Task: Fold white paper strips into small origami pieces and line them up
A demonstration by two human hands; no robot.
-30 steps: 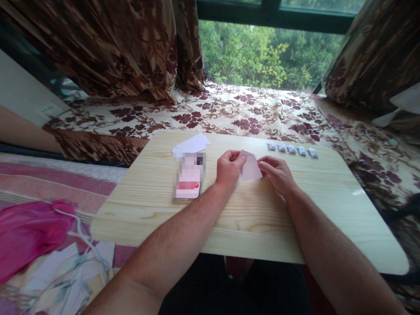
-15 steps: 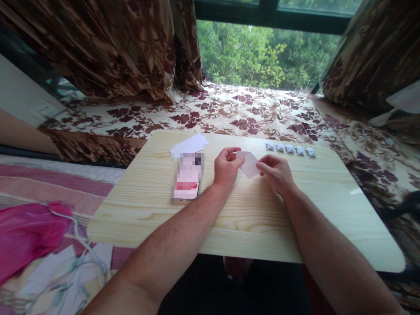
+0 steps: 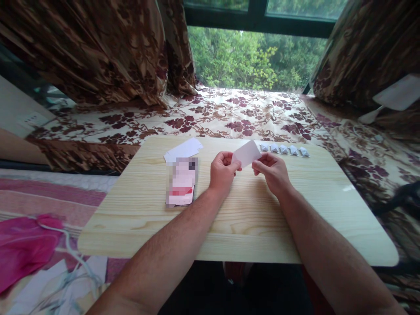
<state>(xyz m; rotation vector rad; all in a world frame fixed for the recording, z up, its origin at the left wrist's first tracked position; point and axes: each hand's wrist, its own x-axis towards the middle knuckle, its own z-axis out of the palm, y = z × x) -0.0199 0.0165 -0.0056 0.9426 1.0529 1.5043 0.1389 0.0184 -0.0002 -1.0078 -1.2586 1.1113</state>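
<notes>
Over the middle of the table, my left hand [image 3: 225, 169] pinches a small white sheet of paper [image 3: 246, 154] by its lower left end, thumb on top. The sheet is flat and tilted, its far corner pointing up and away. At its right corner is my right hand [image 3: 272, 169], fingers curled and closed against the paper's edge; the exact grip there is partly hidden. Just beyond my right hand, several small folded white paper pieces [image 3: 284, 149] stand in a row. A stack of white paper strips [image 3: 183, 149] lies at the back left.
A phone [image 3: 182, 181], its screen blurred out, lies left of my left forearm on the light wooden table [image 3: 249, 227]. Left of the table are a pink cloth [image 3: 29, 249], a white cable [image 3: 70, 245] and loose papers [image 3: 42, 280]. A flowered window ledge [image 3: 210, 113] runs behind.
The sheet has turned and lifted from a downward-pointing diamond to an upward tilt, between both hands. The whole view has shifted slightly, with the table sitting a little further left.
</notes>
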